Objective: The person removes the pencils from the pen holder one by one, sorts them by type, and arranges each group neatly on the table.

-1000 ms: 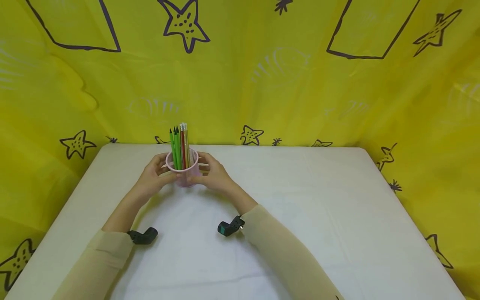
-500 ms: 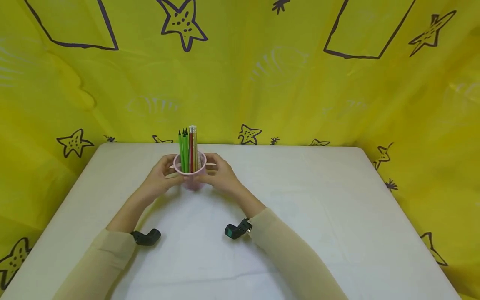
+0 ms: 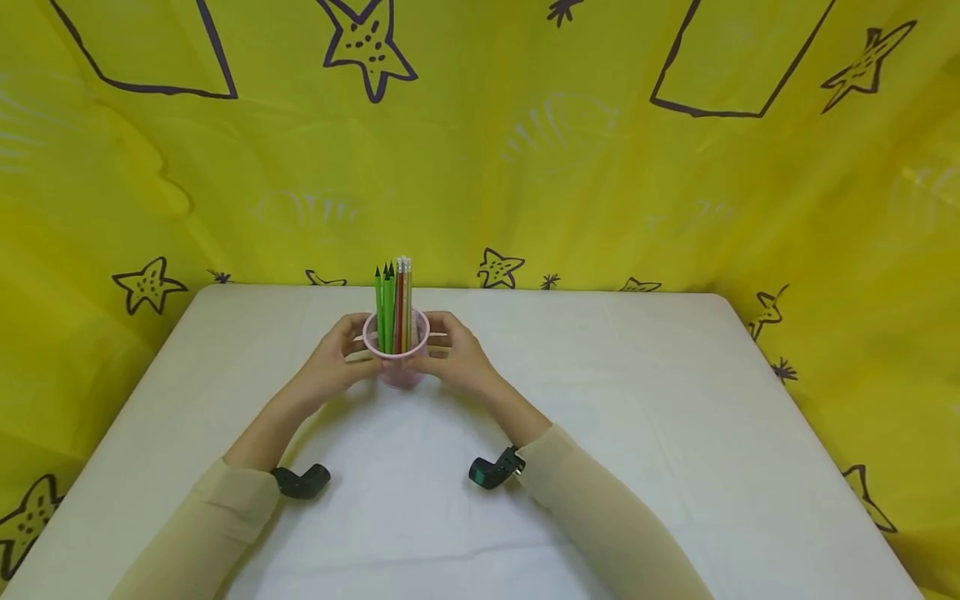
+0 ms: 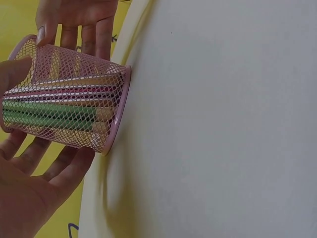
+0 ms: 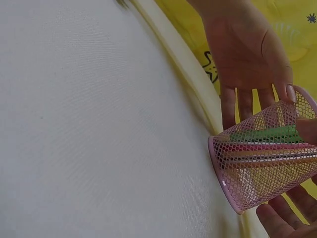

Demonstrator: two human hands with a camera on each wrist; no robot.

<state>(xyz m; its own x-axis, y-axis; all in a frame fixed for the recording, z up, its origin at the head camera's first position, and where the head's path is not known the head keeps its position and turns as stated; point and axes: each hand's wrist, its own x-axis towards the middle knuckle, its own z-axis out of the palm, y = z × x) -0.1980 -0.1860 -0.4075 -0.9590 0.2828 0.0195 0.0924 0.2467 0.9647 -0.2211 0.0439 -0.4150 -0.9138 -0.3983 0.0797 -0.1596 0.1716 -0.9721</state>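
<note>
A pink mesh pencil cup [image 3: 402,377] stands upright between my two hands toward the back of the table, left of centre. Inside it are green pencils [image 3: 386,308] with dark points up and a few red and gold pencils [image 3: 402,304] with white ends up. My left hand [image 3: 335,364] holds the left side, thumb in front and fingers around behind. From the right, my right hand [image 3: 463,360] grips it the same way. Both wrist views show the cup's mesh [image 4: 64,64] and its solid rim [image 5: 223,178]; whether the base touches the table I cannot tell.
The white table [image 3: 637,417] extends to the right and in front of the arms. A yellow cloth [image 3: 450,167] with drawn stars hangs behind it and at its sides. Dark wrist cameras [image 3: 302,482] stick out from the cuffs.
Both hands have carried the pencil cup to the right and a little toward me. The grip on it looks the same throughout.
</note>
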